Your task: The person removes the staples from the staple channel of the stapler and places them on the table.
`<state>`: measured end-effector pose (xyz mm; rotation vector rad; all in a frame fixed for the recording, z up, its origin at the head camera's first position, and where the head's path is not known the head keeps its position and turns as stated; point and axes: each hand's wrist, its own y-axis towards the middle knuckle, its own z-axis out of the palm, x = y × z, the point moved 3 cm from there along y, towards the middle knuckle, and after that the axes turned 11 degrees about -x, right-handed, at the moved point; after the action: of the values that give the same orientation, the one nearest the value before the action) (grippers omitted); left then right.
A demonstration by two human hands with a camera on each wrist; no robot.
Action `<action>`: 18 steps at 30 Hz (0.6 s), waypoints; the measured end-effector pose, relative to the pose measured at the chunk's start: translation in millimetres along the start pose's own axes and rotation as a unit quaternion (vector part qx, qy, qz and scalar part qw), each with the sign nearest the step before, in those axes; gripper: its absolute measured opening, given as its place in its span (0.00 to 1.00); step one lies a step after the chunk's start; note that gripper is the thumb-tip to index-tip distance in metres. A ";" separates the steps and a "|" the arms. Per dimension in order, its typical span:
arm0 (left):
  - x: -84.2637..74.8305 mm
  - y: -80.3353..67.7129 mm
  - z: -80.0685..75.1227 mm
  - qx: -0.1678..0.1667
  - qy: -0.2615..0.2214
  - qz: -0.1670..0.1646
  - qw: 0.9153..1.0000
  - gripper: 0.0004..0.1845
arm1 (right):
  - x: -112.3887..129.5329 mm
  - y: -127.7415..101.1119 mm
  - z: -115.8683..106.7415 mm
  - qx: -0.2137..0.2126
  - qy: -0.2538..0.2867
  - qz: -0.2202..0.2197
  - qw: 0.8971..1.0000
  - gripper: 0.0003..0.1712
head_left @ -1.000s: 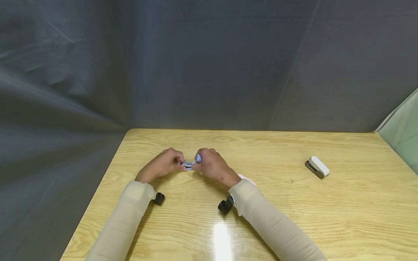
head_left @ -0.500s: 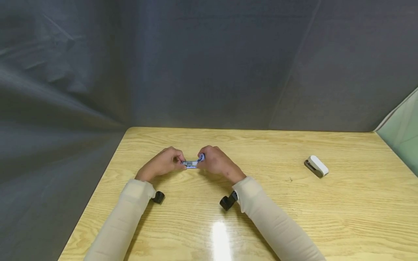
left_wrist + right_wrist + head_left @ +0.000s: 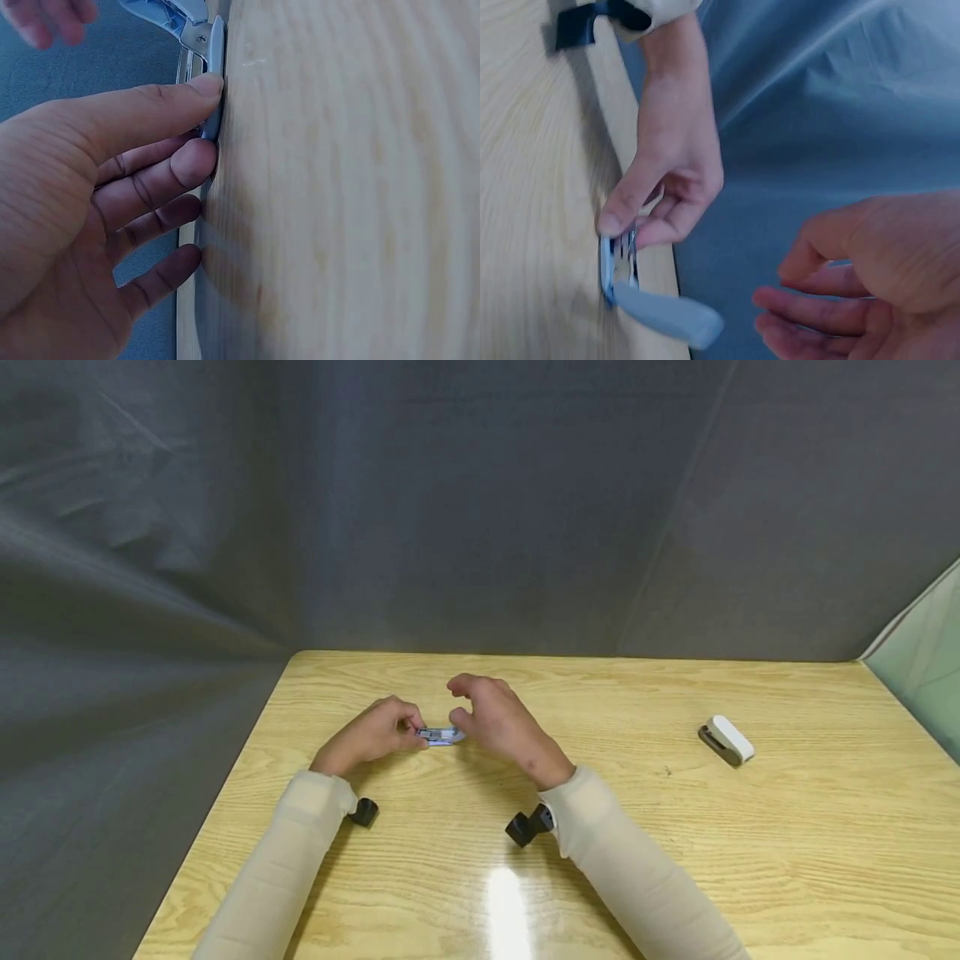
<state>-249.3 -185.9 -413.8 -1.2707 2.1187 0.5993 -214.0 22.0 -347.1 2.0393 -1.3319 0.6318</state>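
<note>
A light blue stapler (image 3: 444, 737) sits low at the table, with its metal inside exposed. Its top cover (image 3: 667, 311) swings up and away from the base in the right wrist view. My left hand (image 3: 373, 733) pinches the stapler's left end between thumb and fingers; the left wrist view shows the thumb on the stapler's blue edge (image 3: 216, 56). My right hand (image 3: 497, 718) is just right of the stapler, its thumb and fingers spread apart. In the right wrist view that hand (image 3: 885, 270) holds nothing, and a gap separates it from the cover.
Farther right on the wooden table (image 3: 600, 827) lies another stapler (image 3: 726, 741), white on top with a dark base. Grey sheeting (image 3: 480, 510) hangs behind the table and along its left side.
My right hand has let go of the blue stapler's cover and moved slightly right and away, its fingers spreading. The left hand keeps its pinch in nearly the same place.
</note>
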 end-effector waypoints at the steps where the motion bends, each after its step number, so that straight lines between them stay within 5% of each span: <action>1: -0.1 0.0 -0.1 0.000 0.002 0.001 1.000 0.04 | 2.6 -0.5 0.4 -0.004 0.005 -0.009 1.000 0.21; 18: 0.7 0.7 0.2 -0.001 -0.001 -0.001 1.000 0.04 | 4.3 -1.2 29.5 0.028 0.019 -0.023 0.999 0.14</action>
<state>-250.1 -185.9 -414.3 -1.2733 2.1150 0.6021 -209.6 -1.5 -365.1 2.0846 -1.2549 0.6914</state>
